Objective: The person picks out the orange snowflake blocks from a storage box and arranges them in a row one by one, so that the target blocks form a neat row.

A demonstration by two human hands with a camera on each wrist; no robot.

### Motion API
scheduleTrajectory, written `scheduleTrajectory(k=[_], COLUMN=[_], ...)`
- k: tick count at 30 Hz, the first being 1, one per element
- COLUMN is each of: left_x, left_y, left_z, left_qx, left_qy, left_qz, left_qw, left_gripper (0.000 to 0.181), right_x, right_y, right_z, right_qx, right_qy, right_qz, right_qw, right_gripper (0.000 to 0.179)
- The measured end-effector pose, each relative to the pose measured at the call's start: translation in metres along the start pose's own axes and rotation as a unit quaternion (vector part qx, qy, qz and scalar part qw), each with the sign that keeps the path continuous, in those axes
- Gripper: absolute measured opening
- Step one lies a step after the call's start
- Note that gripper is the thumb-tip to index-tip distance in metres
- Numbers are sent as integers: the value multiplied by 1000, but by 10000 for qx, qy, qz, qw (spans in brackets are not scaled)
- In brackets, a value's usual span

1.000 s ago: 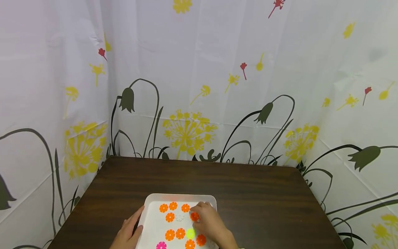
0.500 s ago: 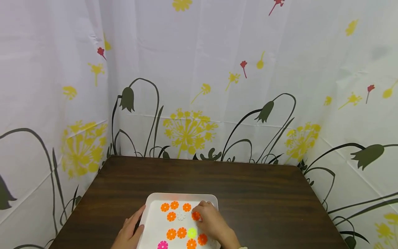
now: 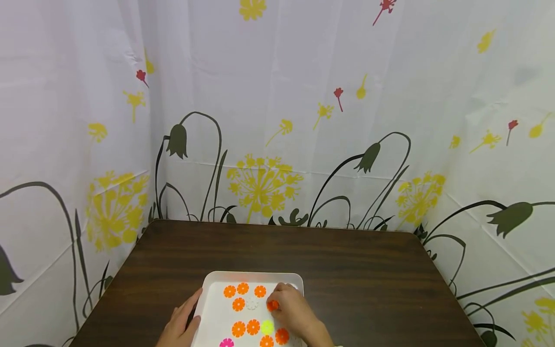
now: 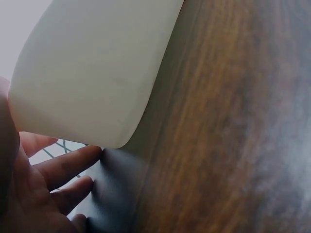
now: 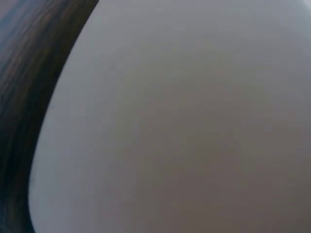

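Observation:
A shallow white tray (image 3: 215, 318) lies near the front of the table in the head view, with several notched plastic discs, like interlocking flakes, flat inside it. My right hand (image 3: 295, 308) reaches over the tray's right side, its thumb and fingertips pinching an orange notched disc (image 3: 272, 305). At the opposite side, my left hand (image 3: 179, 323) rests against the tray's outer wall, thumb and fingers spread. In the left wrist view, its fairly straight fingers (image 4: 70, 165) lie beside the tray's wall (image 4: 92, 73). The right wrist view shows mostly blurred white tray wall (image 5: 170, 116); the right hand is out of it.
Around the tray lie other discs: orange (image 3: 238, 329), yellow-green (image 3: 267, 327), white (image 3: 252, 303) and pink (image 3: 227, 342). The dark wooden table (image 3: 368, 279) extends behind and to both sides. A white flower-print curtain (image 3: 277, 96) hangs behind it.
The right fingers have closed in on the orange disc, which now looks more covered and tilted at the fingertips. The left hand and tray stay put; the view shifts slightly.

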State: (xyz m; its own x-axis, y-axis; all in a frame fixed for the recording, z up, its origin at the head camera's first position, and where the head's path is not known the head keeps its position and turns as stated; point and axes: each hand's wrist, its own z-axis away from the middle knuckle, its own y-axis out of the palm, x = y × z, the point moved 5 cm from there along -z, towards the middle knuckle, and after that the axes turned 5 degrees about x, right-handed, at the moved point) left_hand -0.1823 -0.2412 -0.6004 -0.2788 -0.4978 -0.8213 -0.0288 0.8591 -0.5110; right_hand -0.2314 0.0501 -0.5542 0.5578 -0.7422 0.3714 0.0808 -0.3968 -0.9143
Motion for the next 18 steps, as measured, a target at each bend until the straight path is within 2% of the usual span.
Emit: scheduleTrajectory(k=[4,9,11,18], left_x=[3,3,2,4], left_y=[1,2,3,1], left_z=[1,-1,-2,-3], left_qx=[-13,-83,-76,-72], left_qy=[-13,168,189,29], left_qz=[-74,-64,-98,-529], left_qw=[10000,9998,9997,9986], left_gripper=[59,60,60,60], right_x=[0,-7,-8,-8], right_y=[1,2,2,-1], right_z=[-1,-1,0,0], right_qx=[29,313,347,8], right_qy=[87,433,451,232], right_qz=[-55,-442,-469,-596], right_qw=[9999,9976,9973,9980], right_gripper=[19,20,21,22])
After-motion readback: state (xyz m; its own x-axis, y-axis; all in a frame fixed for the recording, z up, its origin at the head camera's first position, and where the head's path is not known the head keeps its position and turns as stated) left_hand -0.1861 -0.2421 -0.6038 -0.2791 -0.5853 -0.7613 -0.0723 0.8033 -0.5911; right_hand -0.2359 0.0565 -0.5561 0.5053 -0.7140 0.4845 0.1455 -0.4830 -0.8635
